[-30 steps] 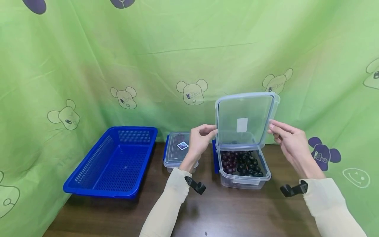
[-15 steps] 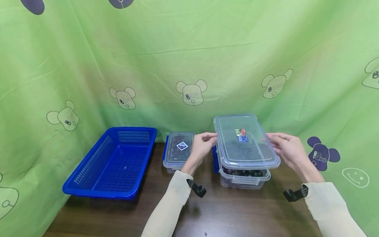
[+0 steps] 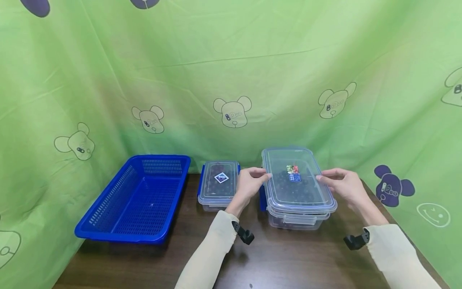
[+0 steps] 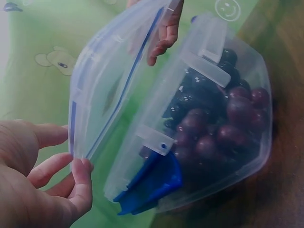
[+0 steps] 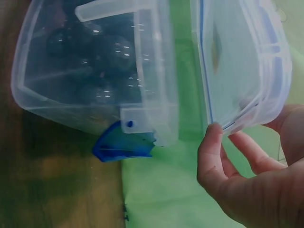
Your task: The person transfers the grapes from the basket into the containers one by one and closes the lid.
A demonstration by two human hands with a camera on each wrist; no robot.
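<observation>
A clear lid [image 3: 301, 192] with a bluish rim and a small printed label hangs level just over a clear plastic food container [image 3: 294, 223]. My left hand [image 3: 248, 185] pinches the lid's left edge, and my right hand [image 3: 345, 187] grips the opposite edge. Both wrist views show a gap between lid and container. Through the container wall, the left wrist view reveals dark red and blackish grapes [image 4: 232, 111]. Blue side clips are folded down, one clip [image 4: 154, 183] showing on the left and another clip [image 5: 124, 146] on the right.
Left of my left hand stands a smaller lidded container [image 3: 218, 188] with a diamond-shaped label. Farther left is a blue slotted plastic basket [image 3: 164, 216]. Everything stands on a dark wooden table [image 3: 274, 261], backed by a green curtain [image 3: 187, 80] with cartoon bear heads.
From almost upright, the lid has been tipped flat and lowered over the grape container, its label now facing up. Both hands have come down with it and still hold its edges.
</observation>
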